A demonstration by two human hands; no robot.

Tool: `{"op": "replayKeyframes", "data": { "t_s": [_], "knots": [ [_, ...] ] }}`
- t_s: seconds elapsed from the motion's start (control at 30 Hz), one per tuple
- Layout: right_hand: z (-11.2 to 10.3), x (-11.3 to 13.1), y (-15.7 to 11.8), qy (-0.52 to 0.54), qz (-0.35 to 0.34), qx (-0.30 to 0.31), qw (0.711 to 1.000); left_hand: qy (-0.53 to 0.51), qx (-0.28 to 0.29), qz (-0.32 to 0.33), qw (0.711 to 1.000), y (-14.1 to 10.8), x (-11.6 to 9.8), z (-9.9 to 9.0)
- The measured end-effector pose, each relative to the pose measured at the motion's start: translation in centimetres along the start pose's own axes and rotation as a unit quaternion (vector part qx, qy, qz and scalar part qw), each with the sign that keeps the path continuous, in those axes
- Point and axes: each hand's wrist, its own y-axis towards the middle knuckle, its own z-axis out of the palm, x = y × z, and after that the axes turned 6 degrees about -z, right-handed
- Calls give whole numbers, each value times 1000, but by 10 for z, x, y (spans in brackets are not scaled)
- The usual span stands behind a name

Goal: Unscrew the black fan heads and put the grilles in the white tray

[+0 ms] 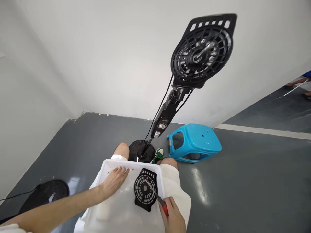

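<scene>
A white plastic tray (97,194) rests across my lap. My left hand (115,181) lies at the tray's far left part, fingers stretched out over its floor, close to a few tiny pieces too small to name. A screwdriver (162,204) with a red and grey handle is gripped in my right hand (174,216). Its shaft points up and left across a black round slotted fan motor cover (145,194) lying in the tray. Whether the tip touches the cover I cannot tell. Beyond the tray stands a pedestal fan (201,58), its slotted black head and bare shaft exposed.
The fan's round black base (136,150) sits on the grey floor just past my knees, beside a green and white shoe (157,155). A blue plastic stool (204,139) lies tipped to the right. Another black round base (46,195) is at left. White walls (109,64) close in ahead.
</scene>
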Motion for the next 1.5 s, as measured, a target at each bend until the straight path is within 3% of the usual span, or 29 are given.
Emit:
{"op": "replayKeyframes", "data": {
  "t_s": [0.17,0.37,0.6,0.93,1.23,1.5],
  "knots": [
    [-4,6,2,12,-20,32,999,-3,19,16,1000,9,-10,-17],
    [0,3,-2,2,-31,12,999,-39,41,45,997,34,-19,-31],
    [5,5,-6,-4,-21,13,1000,-25,49,25,998,25,-8,-21],
    [-5,13,0,-2,-14,49,999,10,27,-41,999,-19,22,-1],
    [-4,13,-1,2,-2,60,998,-81,80,-85,990,-2,22,-6],
    [6,11,-10,-12,9,27,1000,-135,105,-100,980,8,33,-10]
  ]
}}
